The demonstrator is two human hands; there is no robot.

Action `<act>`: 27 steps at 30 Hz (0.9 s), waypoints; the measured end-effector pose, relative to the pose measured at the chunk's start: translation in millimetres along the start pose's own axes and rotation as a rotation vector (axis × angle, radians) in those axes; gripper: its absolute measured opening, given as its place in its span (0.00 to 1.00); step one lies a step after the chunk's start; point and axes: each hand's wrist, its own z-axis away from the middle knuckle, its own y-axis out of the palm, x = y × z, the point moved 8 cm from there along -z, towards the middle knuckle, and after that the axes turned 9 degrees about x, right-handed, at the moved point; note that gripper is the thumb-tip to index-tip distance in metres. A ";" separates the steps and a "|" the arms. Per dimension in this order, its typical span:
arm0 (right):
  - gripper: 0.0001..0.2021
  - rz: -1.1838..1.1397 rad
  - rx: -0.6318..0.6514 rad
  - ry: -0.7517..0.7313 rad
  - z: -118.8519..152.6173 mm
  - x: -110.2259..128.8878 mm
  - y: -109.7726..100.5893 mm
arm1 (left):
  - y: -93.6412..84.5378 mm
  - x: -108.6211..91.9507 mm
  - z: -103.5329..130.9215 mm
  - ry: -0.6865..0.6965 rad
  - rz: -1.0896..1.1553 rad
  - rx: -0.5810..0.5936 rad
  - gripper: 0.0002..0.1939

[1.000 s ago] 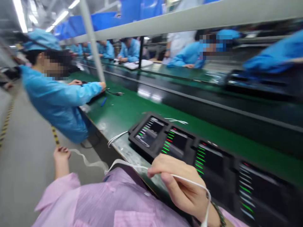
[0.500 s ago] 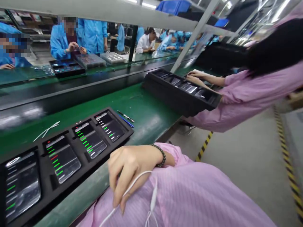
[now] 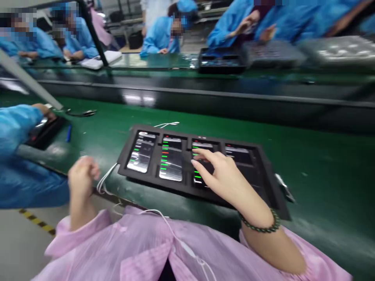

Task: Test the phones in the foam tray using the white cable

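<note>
A black foam tray (image 3: pixel 152 183) holds several smartphones in a row of slots. My right hand (image 3: pixel 218 168) hovers over the phone second from the right, fingers spread and holding nothing visible; whether a fingertip touches the glass I cannot tell. Partly covered by that hand, this phone (image 3: pixel 197 179) shows green marks on a dark screen. To its left lies a phone (image 3: pixel 171 162) with green bars and one red bar. My left hand (image 3: pixel 82 175), blurred, is curled up left of the tray; anything inside it is hidden. Beside it a white cable (image 3: pixel 105 179) droops over the bench edge.
White cable ends (image 3: pixel 168 124) lie behind the tray, and a shiny packet-like item (image 3: pixel 284 187) lies to its right. At left a co-worker's blue sleeve (image 3: pixel 17 125) reaches to another black tray (image 3: pixel 48 132), near a blue pen (image 3: pixel 68 133). White earphone wire (image 3: pixel 187 248) hangs over my chest.
My view has swung left onto the tray. My right hand has left the white earphone wire at my chest and moved over the phones. My left hand has come into view.
</note>
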 end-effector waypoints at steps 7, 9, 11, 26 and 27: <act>0.23 0.346 0.207 0.257 -35.3 10.5 49.2 | 100.0 -34.6 -8.2 0.066 -0.679 0.299 0.14; 0.25 0.372 0.218 0.264 -35.3 16.0 56.2 | 113.7 -39.4 -8.0 0.040 -0.816 0.345 0.14; 0.25 0.340 0.202 0.258 -33.2 19.9 62.4 | 119.0 -39.8 -5.6 0.011 -0.883 0.367 0.16; 0.27 -0.294 0.169 0.280 -44.2 2.6 77.7 | 144.3 -44.2 -11.3 -0.066 -1.043 0.314 0.30; 0.26 -0.288 0.157 0.299 -47.3 2.5 75.3 | 145.2 -44.3 -12.4 -0.068 -1.028 0.331 0.30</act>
